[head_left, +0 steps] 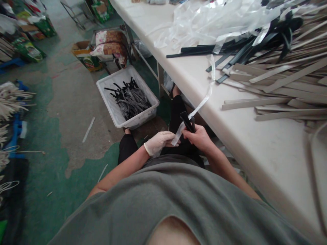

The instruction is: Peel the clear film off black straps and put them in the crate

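Observation:
My left hand point(159, 142), in a thin whitish glove, is closed on the lower end of a translucent plastic strip point(202, 103). The strip runs up past my right hand and over the table edge onto the tabletop. My bare right hand point(199, 136) is closed around a black strap point(187, 121), which looks folded or doubled and stands up out of the fist. The plastic passes right beside that fist; whether these fingers pinch it too is hidden. Both hands are close together above my lap.
A white bin point(112, 110) of black straps point(134, 100) stands on the floor ahead. On the white table point(255, 146) lie beige strips point(283, 81), black straps point(204, 49) and clear plastic point(204, 20). Beyond the bin is a cushioned seat point(111, 47) beside a cardboard box point(83, 51).

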Motion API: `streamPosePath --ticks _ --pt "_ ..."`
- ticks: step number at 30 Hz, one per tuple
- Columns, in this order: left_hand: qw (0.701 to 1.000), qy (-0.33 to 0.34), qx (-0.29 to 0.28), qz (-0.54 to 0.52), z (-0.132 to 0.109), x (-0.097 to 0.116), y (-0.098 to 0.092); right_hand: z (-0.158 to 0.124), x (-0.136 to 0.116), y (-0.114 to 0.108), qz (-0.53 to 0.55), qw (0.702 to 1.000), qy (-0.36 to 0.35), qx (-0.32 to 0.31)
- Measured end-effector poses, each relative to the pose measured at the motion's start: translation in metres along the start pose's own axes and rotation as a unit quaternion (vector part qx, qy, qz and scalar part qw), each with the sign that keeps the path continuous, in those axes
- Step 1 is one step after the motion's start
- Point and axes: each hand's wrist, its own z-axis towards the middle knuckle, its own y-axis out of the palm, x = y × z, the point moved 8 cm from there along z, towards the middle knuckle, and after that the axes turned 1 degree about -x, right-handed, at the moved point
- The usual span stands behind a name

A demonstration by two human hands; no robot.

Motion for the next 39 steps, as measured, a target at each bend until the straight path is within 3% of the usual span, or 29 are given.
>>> streamPosePath --ticks 12,15,23,29,33,36,39 --pt "0.994 -0.078 -0.075 0.034 0.004 -0.001 0.01 -0.004 -0.011 -0.003 -0.104 0.99 -0.095 0.024" --pt "0.996 -0.057 -0.054 0.052 0.007 0.001 0.006 -0.004 -0.01 -0.004 -0.102 0.99 -0.09 0.019" --pt "0.995 -0.061 -0.06 0.042 0.008 -0.003 0.01 -0.004 -0.003 -0.007 -0.069 0.996 -0.045 0.02" --pt "0.996 -0.056 -0.065 0.022 0.009 -0.004 0.016 -0.004 -0.004 -0.003 -0.077 0.994 -0.078 -0.002" --pt "0.992 -0.074 -0.075 0.069 0.004 -0.007 0.018 -0.003 0.002 0.0 -0.062 0.995 -0.077 -0.029" --pt "0.985 -0.079 -0.089 0.123 -0.016 0.009 0.009 -0.003 0.009 -0.001 -0.013 0.996 -0.064 -0.064" --pt "0.99 -0.021 -0.044 0.135 -0.06 0.061 -0.026 -0.002 0.017 -0.005 0.028 0.995 -0.055 -0.078"
